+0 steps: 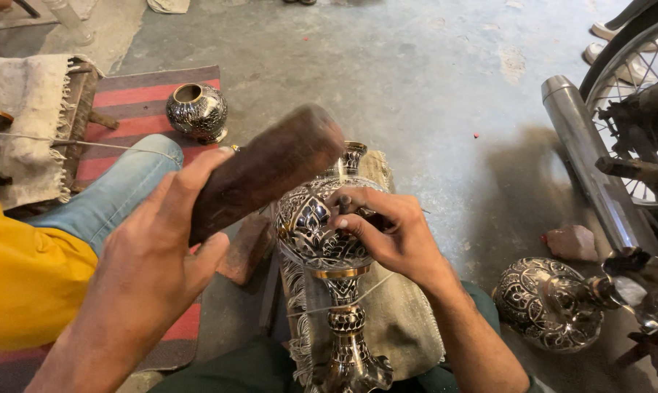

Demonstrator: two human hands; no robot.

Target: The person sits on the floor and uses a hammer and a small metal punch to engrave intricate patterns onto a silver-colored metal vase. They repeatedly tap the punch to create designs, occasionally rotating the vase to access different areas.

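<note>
The engraved metal vase (pixel 321 233) lies on its side on a padded block (pixel 398 320), its round belly right under the right hand (pixel 387 233), whose fingers are pinched shut around a small dark chisel (pixel 343 206) set against the vase's surface. The left hand (pixel 154 255) is closed around a brown wooden mallet (pixel 267 171), whose head hangs just above and left of the chisel. Beyond the mallet a small round engraved pot (pixel 196 111) stands on a striped rug (pixel 136 94). To the right of the right wrist lies another engraved vase (pixel 543 302), near a motorbike's exhaust pipe (pixel 583 156). A person's jeans leg (pixel 110 193) lies left of the mallet hand
</note>
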